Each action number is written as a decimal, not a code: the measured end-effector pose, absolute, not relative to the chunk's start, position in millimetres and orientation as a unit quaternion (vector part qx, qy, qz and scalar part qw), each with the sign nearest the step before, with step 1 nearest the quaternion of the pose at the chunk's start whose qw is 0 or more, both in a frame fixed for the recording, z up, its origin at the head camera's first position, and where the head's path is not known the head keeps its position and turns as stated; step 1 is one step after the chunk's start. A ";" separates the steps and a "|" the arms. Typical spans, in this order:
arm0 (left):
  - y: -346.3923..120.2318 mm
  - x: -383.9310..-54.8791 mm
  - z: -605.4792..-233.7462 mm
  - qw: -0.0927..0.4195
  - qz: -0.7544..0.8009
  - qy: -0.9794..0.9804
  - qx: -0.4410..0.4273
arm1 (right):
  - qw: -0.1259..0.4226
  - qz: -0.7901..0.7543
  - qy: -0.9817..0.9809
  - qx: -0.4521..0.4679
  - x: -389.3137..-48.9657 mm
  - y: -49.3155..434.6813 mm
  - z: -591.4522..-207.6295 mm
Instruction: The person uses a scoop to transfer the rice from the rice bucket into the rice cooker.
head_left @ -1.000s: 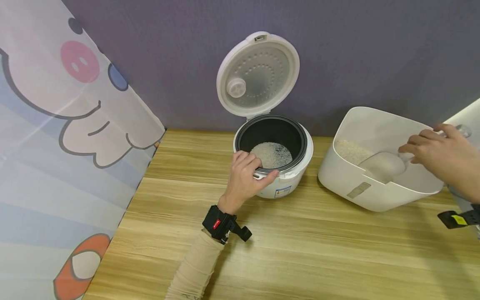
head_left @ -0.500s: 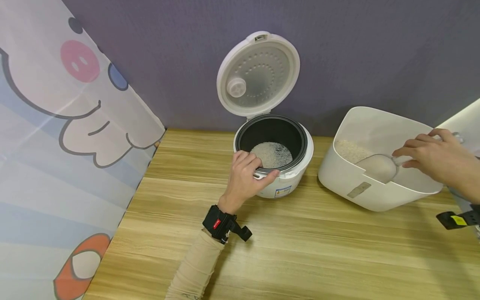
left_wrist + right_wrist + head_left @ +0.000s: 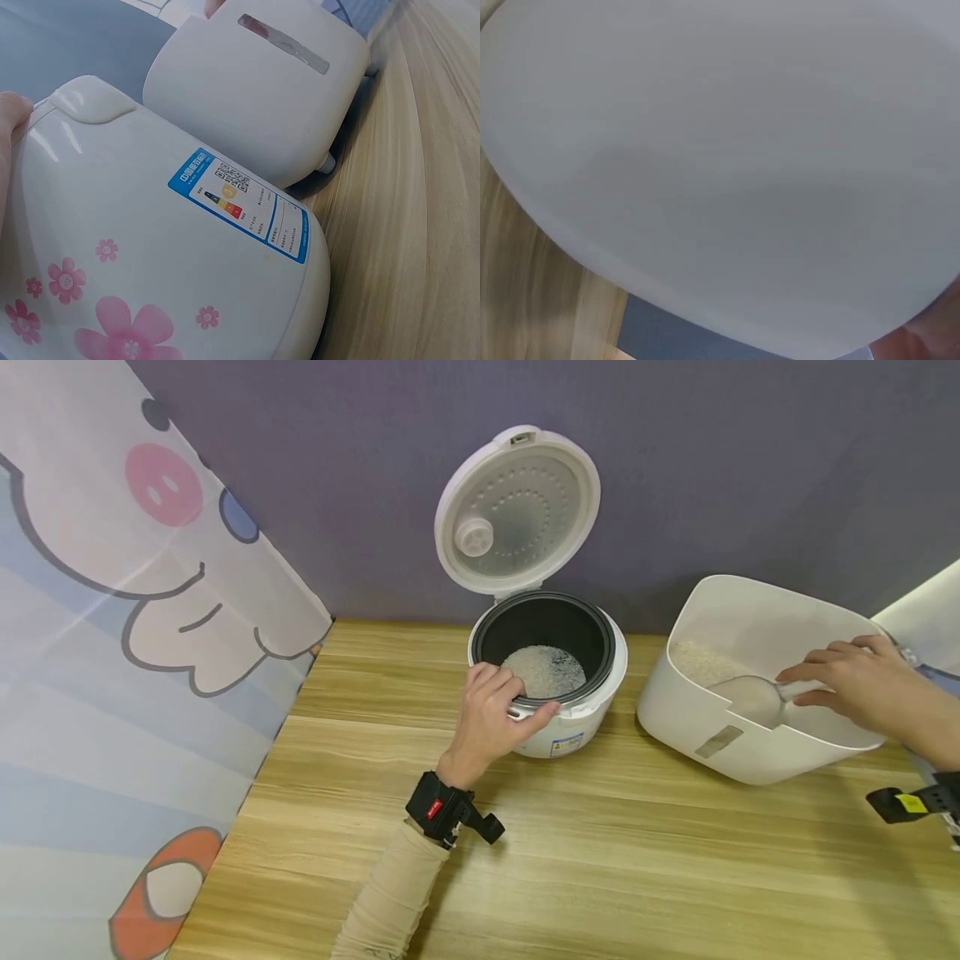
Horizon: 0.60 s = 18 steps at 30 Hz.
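My left hand (image 3: pixel 487 718) grips the front rim of a white rice cooker (image 3: pixel 596 718), fingers over the edge and thumb along the outside. Some white rice (image 3: pixel 540 670) lies in its dark inner pot, and the lid (image 3: pixel 525 510) stands raised behind. In the left wrist view the cooker (image 3: pixel 142 202) shows pink flowers and an energy label. To the right, my right hand (image 3: pixel 855 681) holds the handle of a scoop (image 3: pixel 750 697), its bowl down inside a white rice bin (image 3: pixel 787 752). The bin's wall (image 3: pixel 720 150) fills most of the right wrist view.
Cooker and bin stand side by side on a wooden table (image 3: pixel 600 860), near the grey-purple wall (image 3: pixel 337 485). A cartoon-printed sheet (image 3: pixel 90 652) borders the left side. More rice (image 3: pixel 701 662) shows at the left inside the bin.
My right hand has moved left and down with the scoop, whose bowl now sits lower in the bin. The left hand stays on the cooker's rim.
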<state>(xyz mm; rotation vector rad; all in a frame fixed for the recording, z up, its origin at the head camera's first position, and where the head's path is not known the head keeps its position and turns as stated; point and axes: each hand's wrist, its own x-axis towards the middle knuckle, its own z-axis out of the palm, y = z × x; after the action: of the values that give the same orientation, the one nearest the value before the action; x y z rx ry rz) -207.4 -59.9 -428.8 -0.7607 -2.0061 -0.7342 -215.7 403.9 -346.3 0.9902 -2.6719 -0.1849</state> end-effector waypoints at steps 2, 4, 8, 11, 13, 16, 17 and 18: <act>-60.4 -207.2 -429.1 0.423 -0.293 -0.802 -0.304 | 0.137 -0.059 -0.928 0.341 -216.0 404.5 -346.9; -61.0 -206.9 -429.0 0.424 -0.295 -0.801 -0.303 | 0.142 -0.054 -0.927 0.344 -217.4 404.1 -348.8; -61.6 -207.1 -428.9 0.426 -0.297 -0.799 -0.304 | 0.127 -0.049 -0.929 0.344 -219.5 397.9 -350.5; -60.6 -207.7 -429.2 0.424 -0.298 -0.799 -0.305 | 0.102 -0.051 -0.933 0.340 -219.4 391.1 -351.0; -59.5 -207.8 -429.1 0.422 -0.297 -0.800 -0.305 | 0.099 -0.047 -0.933 0.342 -219.1 388.6 -352.0; -58.9 -208.1 -429.2 0.421 -0.299 -0.800 -0.306 | 0.088 -0.042 -0.937 0.334 -218.6 387.1 -352.6; -58.9 -208.0 -429.2 0.421 -0.299 -0.800 -0.305 | 0.088 -0.039 -0.937 0.334 -218.7 387.3 -353.1; -58.9 -208.0 -429.0 0.422 -0.299 -0.800 -0.305 | 0.089 -0.036 -0.937 0.336 -219.1 387.9 -353.8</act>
<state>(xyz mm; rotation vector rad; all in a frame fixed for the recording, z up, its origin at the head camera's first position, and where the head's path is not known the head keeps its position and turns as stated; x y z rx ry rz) -208.0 -58.9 -429.0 -0.7638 -2.0017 -0.7477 -219.1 387.9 -353.8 1.0007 -2.7864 -0.1069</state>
